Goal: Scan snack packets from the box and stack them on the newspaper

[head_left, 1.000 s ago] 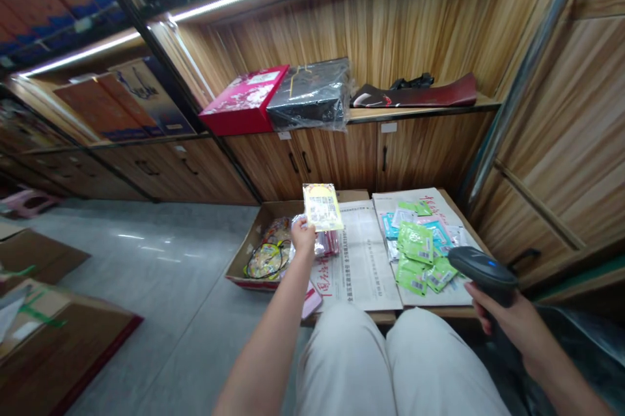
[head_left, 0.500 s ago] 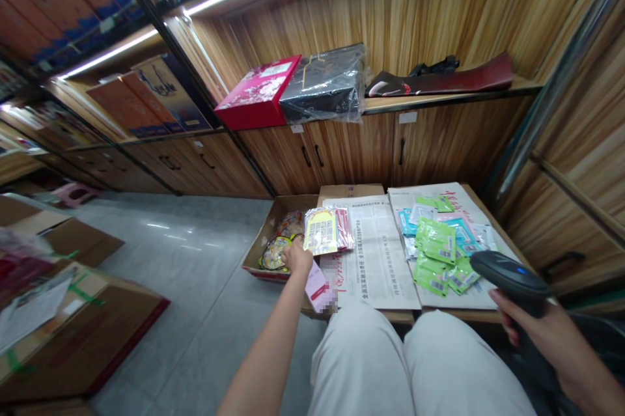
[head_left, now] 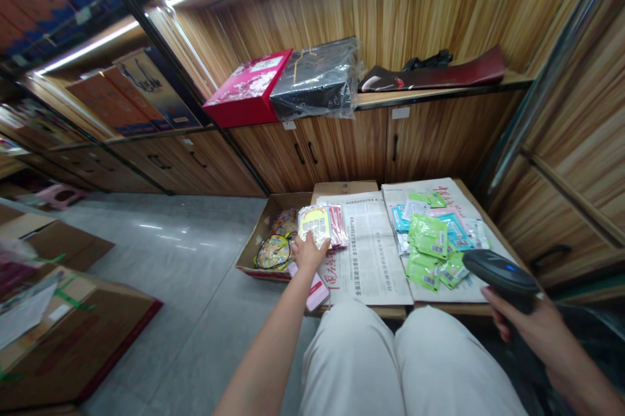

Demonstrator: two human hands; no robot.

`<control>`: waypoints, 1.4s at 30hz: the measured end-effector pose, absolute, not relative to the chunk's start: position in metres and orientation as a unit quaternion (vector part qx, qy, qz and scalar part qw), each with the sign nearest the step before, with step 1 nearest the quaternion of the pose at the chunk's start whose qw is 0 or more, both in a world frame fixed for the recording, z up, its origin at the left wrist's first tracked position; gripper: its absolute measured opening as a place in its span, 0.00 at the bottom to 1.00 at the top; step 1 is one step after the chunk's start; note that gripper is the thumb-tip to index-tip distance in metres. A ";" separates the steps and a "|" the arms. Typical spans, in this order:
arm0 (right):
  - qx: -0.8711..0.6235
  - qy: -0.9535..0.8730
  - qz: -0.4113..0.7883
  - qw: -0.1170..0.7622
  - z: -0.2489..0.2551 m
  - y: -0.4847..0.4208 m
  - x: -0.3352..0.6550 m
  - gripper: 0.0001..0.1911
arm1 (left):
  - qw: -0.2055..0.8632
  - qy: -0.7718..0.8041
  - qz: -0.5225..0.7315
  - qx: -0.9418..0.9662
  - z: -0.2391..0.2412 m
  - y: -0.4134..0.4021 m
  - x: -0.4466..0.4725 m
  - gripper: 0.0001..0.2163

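My left hand (head_left: 308,254) reaches down with its fingers apart, over the lower edge of a yellow-labelled packet (head_left: 315,219). Whether the fingertips press on the packet I cannot tell. More shiny packets with dark red fronts (head_left: 338,226) lie beside it on the newspaper. Partly under that hand is a pink-and-white flat item (head_left: 317,293). At the right, my right hand (head_left: 525,318) grips a black barcode scanner (head_left: 502,271) with a blue light on top. The scanner's head is close to a pile of green sachets (head_left: 428,237), with blue sachets (head_left: 456,232) among them.
Newspaper sheets (head_left: 371,266) cover boxes before my knees. An open carton (head_left: 249,253) holding a round yellow-edged pack (head_left: 273,251) stands left. Behind are wooden cabinets (head_left: 342,149) with a red box (head_left: 249,90) on the shelf. Cartons (head_left: 73,338) sit on the floor at far left.
My left hand has moved from the round pack in the open carton rightward and up to the yellow-labelled packet, its fingers spreading. My right hand still holds the scanner. The view has shifted slightly.
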State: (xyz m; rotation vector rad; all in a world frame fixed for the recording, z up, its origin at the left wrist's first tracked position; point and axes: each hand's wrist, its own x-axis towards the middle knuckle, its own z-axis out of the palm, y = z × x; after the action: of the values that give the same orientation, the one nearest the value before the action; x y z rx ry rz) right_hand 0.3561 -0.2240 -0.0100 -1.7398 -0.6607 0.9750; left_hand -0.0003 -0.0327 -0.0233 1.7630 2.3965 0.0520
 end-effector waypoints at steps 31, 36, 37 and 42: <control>-0.681 -0.210 0.427 0.557 -0.017 -0.222 0.373 0.24 | 0.269 0.674 0.045 0.686 -0.039 -0.022 0.258 0.33; -0.685 -0.196 0.424 0.559 -0.020 -0.220 0.370 0.25 | 0.258 0.692 0.032 0.674 -0.040 -0.020 0.260 0.30; -0.684 -0.196 0.425 0.559 -0.021 -0.220 0.370 0.24 | 0.262 0.695 0.035 0.669 -0.041 -0.019 0.259 0.30; -0.680 -0.199 0.433 0.557 -0.018 -0.220 0.368 0.23 | 0.400 0.699 0.103 0.584 -0.037 -0.009 0.251 0.22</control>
State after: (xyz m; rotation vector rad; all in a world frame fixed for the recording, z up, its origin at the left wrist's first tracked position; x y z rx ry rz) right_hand 0.3680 -0.2201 -0.0182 -1.6050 -0.4685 1.0214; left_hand 0.2513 -0.0089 -0.0374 1.4772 1.7680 0.2598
